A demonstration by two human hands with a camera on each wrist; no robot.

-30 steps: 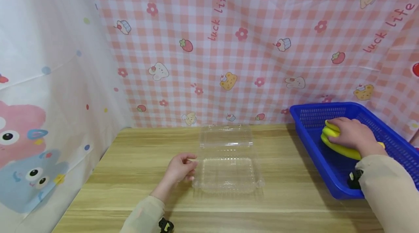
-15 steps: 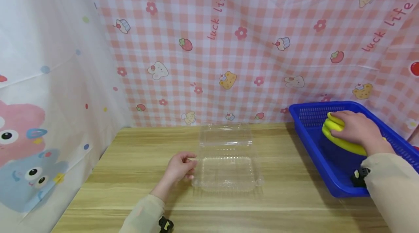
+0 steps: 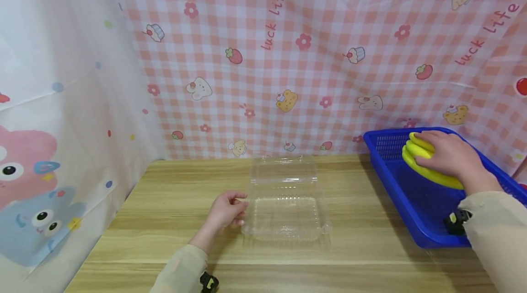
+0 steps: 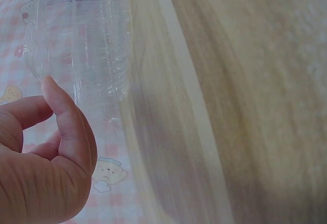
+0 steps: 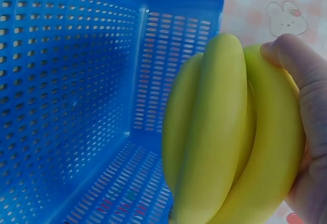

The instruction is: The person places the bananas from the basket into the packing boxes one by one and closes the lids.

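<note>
A bunch of yellow bananas point(image 3: 428, 167) is held in my right hand point(image 3: 453, 158), over the blue plastic basket point(image 3: 395, 197). In the right wrist view the bananas point(image 5: 219, 132) hang above the basket floor, and my thumb lies along one side of them; the other fingers are mostly hidden. On the table, my left hand point(image 3: 226, 210) pinches the left edge of a clear plastic clamshell box point(image 3: 286, 219), whose lid is folded back. The left wrist view shows the fingertips of my left hand point(image 4: 56, 142) at the box's rim point(image 4: 76, 45).
The wooden tabletop point(image 3: 185, 238) stretches around the box and up to the basket. Behind it hangs a pink checked cloth point(image 3: 263, 100), and a white printed cloth point(image 3: 82, 100) hangs on the left. A black wrist device point(image 3: 209, 282) sits at my left sleeve.
My right hand has lifted the bananas upward inside the basket, drawing slightly to the right. My left hand and the clear box stay in place.
</note>
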